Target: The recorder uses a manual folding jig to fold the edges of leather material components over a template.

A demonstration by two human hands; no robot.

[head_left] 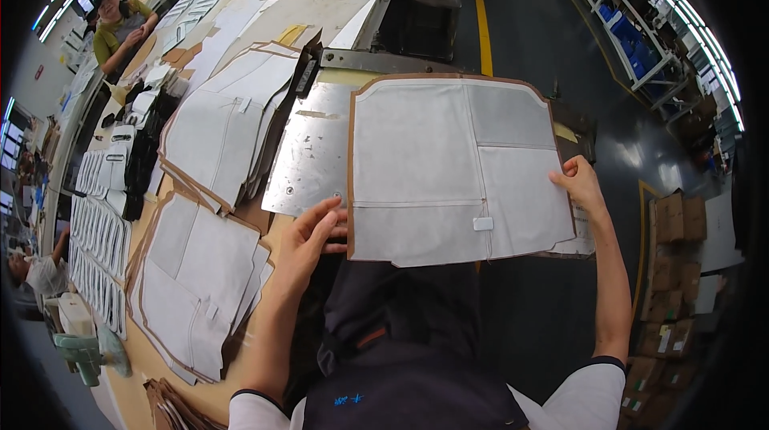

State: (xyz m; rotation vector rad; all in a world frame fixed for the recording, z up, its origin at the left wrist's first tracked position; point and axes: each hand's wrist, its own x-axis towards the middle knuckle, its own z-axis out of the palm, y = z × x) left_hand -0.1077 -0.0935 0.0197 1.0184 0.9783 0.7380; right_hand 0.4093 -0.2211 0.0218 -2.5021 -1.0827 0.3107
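Observation:
A large pale grey sewn panel [416, 149] with brown edging, stitched seams and a small white tab is held up in front of me. My right hand [581, 183] pinches its right edge between thumb and fingers. At the lower left edge is my left hand [311, 242], its fingers apart and their tips meeting the edge or passing just behind it; the thumb does not lie over the front. Behind the panel, a shiny metal plate [308, 149] shows in part. Left of that lies a stack of similar panels [212, 129], with a second stack [188, 270] nearer me.
White looped strips [98, 242] lie along the tan table's left side, beside black and white pieces [140, 137]. A green device [80, 354] stands at lower left. One person [120, 33] is at the far left. Cardboard boxes [677, 218] and shelving [625, 37] line the right side.

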